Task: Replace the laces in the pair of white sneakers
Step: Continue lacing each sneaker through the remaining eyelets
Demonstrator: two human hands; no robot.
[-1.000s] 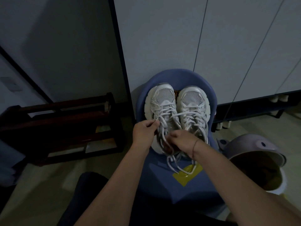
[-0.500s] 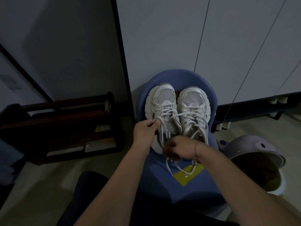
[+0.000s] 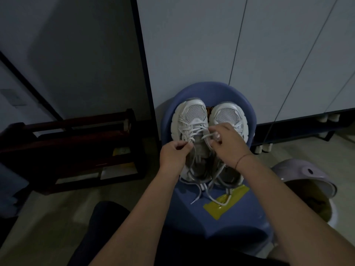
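Two white sneakers stand side by side, toes away from me, on a blue chair seat (image 3: 236, 225). The left sneaker (image 3: 189, 120) has its white lace (image 3: 196, 129) partly threaded, with loose ends trailing off the heel onto the seat. My left hand (image 3: 173, 156) pinches one strand of that lace at the shoe's left side. My right hand (image 3: 227, 144) pinches another strand of the lace above the tongue and covers much of the right sneaker (image 3: 227, 114).
A yellow tape patch (image 3: 221, 206) is stuck on the seat near the lace tips. A lilac-lidded bin (image 3: 307, 179) stands at the right, a dark wooden rack (image 3: 73, 150) at the left. White cabinet doors (image 3: 192, 45) rise behind the chair.
My right hand rose from the heel area of the left sneaker up toward the toes, drawing a lace strand with it. My left hand kept its hold in place.
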